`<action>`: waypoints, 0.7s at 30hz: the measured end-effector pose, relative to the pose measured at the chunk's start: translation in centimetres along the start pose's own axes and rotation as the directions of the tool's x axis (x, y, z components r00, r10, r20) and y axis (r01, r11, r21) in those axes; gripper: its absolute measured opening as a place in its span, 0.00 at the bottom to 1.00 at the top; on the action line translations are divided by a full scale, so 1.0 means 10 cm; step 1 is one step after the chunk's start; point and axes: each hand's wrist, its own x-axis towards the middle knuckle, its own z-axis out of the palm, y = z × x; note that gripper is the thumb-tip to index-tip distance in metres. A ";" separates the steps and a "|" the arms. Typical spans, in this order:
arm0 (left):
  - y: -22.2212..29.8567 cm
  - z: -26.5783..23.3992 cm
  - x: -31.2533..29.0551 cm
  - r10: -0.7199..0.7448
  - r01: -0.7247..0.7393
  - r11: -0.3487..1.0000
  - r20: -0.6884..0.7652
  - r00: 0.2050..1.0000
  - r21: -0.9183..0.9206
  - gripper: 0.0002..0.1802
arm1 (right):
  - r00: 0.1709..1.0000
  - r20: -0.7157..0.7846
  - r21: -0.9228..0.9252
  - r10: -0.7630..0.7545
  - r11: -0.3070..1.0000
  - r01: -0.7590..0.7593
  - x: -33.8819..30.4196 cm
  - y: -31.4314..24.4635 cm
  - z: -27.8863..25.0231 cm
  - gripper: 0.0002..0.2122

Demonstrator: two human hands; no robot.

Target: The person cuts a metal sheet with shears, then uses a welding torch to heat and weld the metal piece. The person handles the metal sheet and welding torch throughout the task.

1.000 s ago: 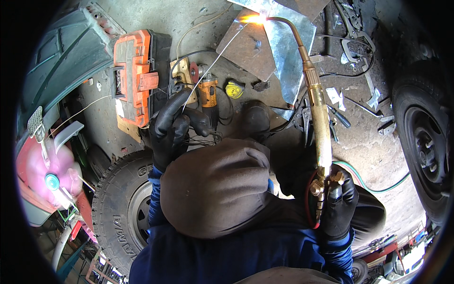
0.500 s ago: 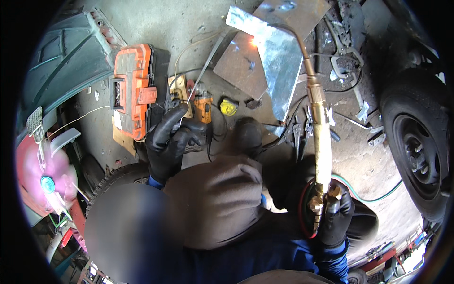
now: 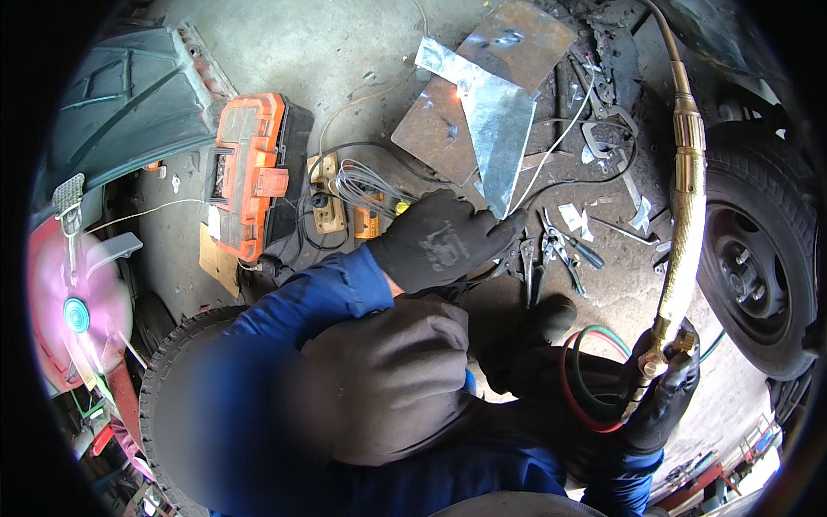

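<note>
Gripping rod (image 3: 552,152), left hand (image 3: 441,241), shiny sheet (image 3: 500,125) ahead; torch (image 3: 687,215) in right hand (image 3: 665,392).

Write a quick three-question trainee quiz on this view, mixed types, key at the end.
1. Fill in: The right hand holds a brass-coloured ____.

2. True or false: The orange-and-black toolbox is to the left of the shiny metal sheet.

3. Where is the small glowing spot?
a) on the toolbox
b) on the right hand
c) at the left edge of the shiny metal sheet

Key: 1. torch; 2. true; 3. c
</note>
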 end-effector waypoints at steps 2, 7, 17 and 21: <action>0.02 0.06 0.09 -0.021 0.020 0.998 0.002 1.000 0.055 0.32 | 1.000 0.030 -0.036 -0.001 0.999 0.002 -0.03 0.02 -0.03 0.32; -0.04 0.20 0.15 -0.062 0.057 0.982 0.021 0.998 0.180 0.32 | 1.000 0.003 -0.037 -0.025 0.999 0.025 -0.07 0.03 -0.03 0.32; -0.26 0.18 -0.17 -0.160 0.158 0.986 0.046 0.986 0.042 0.30 | 0.999 0.052 -0.081 -0.017 0.996 0.022 -0.04 0.02 0.00 0.33; -0.44 0.14 -0.49 -0.217 0.217 0.976 0.015 0.976 0.020 0.30 | 0.998 0.056 -0.086 0.025 0.996 -0.020 0.00 0.03 -0.01 0.34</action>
